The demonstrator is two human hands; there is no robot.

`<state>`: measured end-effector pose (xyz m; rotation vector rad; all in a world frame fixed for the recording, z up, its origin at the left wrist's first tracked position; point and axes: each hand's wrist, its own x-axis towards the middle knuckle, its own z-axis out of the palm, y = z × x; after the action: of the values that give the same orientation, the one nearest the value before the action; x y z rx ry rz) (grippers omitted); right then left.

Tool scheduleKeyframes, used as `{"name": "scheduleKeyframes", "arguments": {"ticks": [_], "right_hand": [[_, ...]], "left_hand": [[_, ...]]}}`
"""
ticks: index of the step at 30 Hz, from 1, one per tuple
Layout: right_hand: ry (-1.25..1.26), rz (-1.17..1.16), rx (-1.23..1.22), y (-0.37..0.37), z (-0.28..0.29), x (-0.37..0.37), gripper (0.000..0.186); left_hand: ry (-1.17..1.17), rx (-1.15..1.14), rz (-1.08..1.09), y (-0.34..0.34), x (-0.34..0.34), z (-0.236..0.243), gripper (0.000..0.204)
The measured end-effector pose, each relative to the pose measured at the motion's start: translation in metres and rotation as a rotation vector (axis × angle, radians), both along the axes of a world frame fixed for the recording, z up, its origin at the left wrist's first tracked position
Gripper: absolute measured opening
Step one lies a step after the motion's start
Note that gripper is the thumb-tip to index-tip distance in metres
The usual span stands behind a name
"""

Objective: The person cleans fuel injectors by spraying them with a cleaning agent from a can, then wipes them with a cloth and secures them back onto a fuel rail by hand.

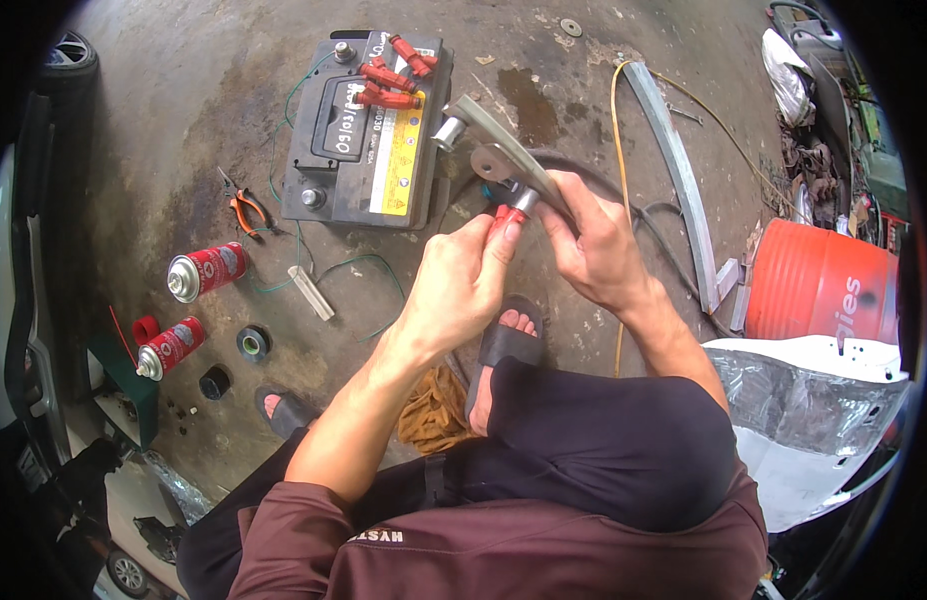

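Note:
My left hand (453,275) is closed round a red fuel injector (509,218), thumb along its side. Its metal end meets the underside of a metal fuel rail (505,140). The rail has a flat bracket with a hole and a short round cup near its far end. My right hand (601,245) grips the rail's near end, fingers wrapped round it. Just beyond my hands stands a grey car battery (308,135), with three more red injectors (385,76) lying on its top.
Left on the floor are orange-handled pliers (243,207), red spray cans (215,268), a tape roll (253,343), green wire (358,258) and a small metal piece (311,293). Right are a bent metal strip (673,160), a red drum (818,280) and a white panel (763,440). A brown rag (435,412) lies by my feet.

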<state>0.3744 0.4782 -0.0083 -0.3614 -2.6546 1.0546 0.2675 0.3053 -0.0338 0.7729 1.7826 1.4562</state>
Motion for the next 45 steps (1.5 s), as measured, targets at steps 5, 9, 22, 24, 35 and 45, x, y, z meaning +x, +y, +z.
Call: {"name": "scheduleKeyframes", "arguments": {"ticks": [5, 9, 22, 24, 35, 45], "right_hand": [[-0.009, -0.012, 0.025, -0.003, 0.001, 0.001, 0.028], [-0.015, -0.028, 0.034, -0.003, -0.001, 0.002, 0.026], [-0.042, -0.045, -0.038, -0.006, -0.002, 0.011, 0.029], [-0.037, -0.055, -0.024, -0.004, -0.004, 0.011, 0.031], [0.065, -0.476, -0.507, 0.047, 0.009, 0.003, 0.011], [0.096, -0.498, -1.127, 0.060, -0.012, 0.001, 0.027]], "left_hand": [[-0.240, -0.086, 0.072, 0.004, 0.013, 0.000, 0.043], [-0.348, -0.137, 0.058, 0.005, 0.009, 0.001, 0.043], [-0.118, -0.042, -0.007, 0.001, 0.011, -0.002, 0.043], [-0.129, -0.046, 0.004, 0.004, 0.010, -0.004, 0.044], [0.943, -0.166, 0.208, -0.009, -0.124, 0.035, 0.016], [1.477, -0.299, -0.181, 0.017, -0.165, -0.005, 0.027]]}}
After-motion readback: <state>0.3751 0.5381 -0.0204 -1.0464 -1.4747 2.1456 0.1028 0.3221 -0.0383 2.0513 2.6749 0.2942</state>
